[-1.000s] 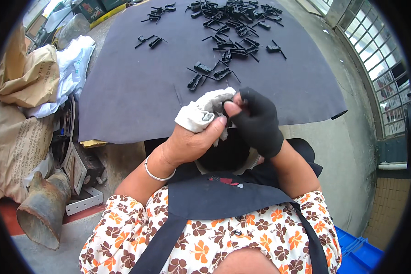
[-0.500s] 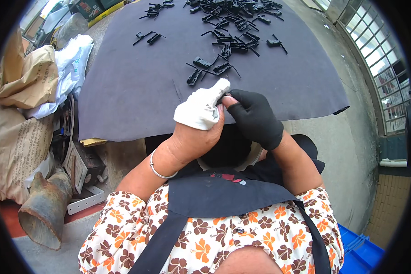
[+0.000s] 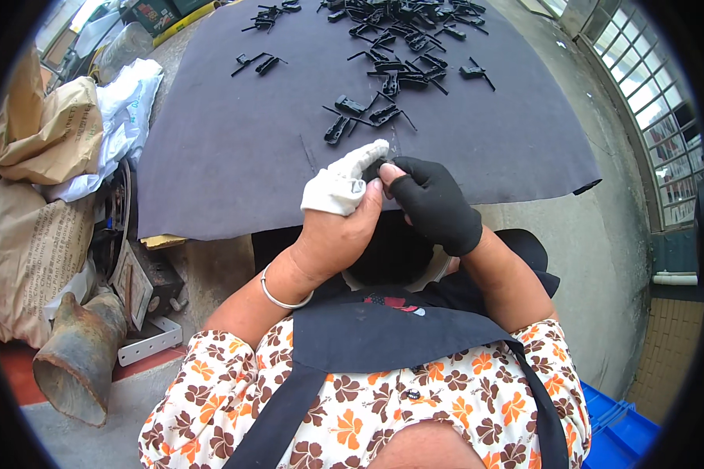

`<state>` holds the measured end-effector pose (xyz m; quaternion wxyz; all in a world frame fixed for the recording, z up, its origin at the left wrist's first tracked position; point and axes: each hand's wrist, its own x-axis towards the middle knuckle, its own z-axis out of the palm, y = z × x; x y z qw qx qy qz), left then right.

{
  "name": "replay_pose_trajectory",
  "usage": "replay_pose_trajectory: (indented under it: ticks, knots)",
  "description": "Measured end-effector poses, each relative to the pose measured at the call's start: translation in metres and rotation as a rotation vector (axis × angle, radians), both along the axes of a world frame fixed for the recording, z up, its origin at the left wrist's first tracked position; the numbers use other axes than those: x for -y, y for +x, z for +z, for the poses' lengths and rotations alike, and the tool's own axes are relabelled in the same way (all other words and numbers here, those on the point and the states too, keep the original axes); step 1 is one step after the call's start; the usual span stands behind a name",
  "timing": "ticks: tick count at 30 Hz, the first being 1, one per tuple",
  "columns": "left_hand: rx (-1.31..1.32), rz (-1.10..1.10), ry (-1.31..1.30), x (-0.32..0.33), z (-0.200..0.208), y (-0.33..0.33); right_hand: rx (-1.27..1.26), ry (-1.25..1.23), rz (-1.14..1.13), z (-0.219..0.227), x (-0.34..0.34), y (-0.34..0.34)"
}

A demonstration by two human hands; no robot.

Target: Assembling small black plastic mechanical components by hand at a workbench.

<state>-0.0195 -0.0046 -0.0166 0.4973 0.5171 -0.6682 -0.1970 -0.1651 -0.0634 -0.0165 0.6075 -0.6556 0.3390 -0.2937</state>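
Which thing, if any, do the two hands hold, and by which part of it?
The left hand and right hand seem to hold a small black piece where they meet; it is mostly covered, so which part is gripped cannot be told.

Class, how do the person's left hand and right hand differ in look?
The left hand wears a white glove, the right hand a black glove. A bracelet circles the left wrist; the right wrist shows none. Both hands have bare thumb tips and sit close together.
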Motion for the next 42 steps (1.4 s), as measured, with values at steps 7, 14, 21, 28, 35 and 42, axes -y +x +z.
replay_pose_trajectory:
  ticks: [7,14,21,28,35,42]
  knots:
    - [0.195,0.078,-0.097,-0.002,0.004,-0.007,0.014,-0.040,-0.005,0.001,-0.001,0.001]
    - [-0.221,-0.082,-0.033,0.005,0.000,-0.004,0.018,-0.016,-0.016,0.002,0.002,-0.008]
    - [-0.518,-0.135,0.364,-0.001,0.016,0.013,-0.135,-0.482,0.059,-0.007,0.014,-0.020]
    - [-0.405,-0.232,0.447,0.001,0.017,0.006,-0.014,-0.269,-0.030,0.006,0.009,-0.015]
    - [-0.657,-0.296,0.483,-0.001,0.013,0.005,-0.026,-0.216,0.095,0.002,0.012,-0.017]
    - [-0.341,-0.196,0.330,0.001,0.006,-0.001,-0.116,-0.265,0.093,0.005,0.011,-0.016]
